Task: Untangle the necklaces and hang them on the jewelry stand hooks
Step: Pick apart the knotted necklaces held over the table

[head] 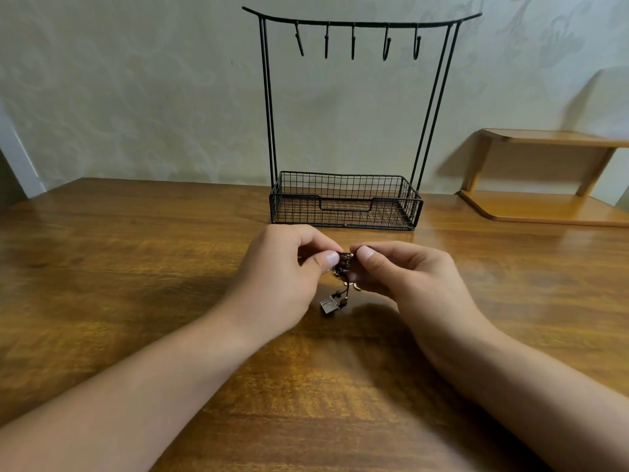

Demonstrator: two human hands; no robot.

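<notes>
Where the brown wooden worktop (136,267) meets a pale patterned wall (136,97), the black wire jewelry stand (347,199) rises upright. Left hand (282,281) and right hand (408,284) pinch the tangled necklaces (342,270), which dangle downward.

Jewelry stand (345,124) is matt black metal wire with mesh basket, table (136,267) glossy varnished wood with visible grain, necklaces (340,277) dark beads plus shiny metal bits, shelf (544,206) smooth lighter wood.

The jewelry stand (347,131) sits on the tabletop (136,267) behind my hands; the shelf (544,206) lies to its right.
</notes>
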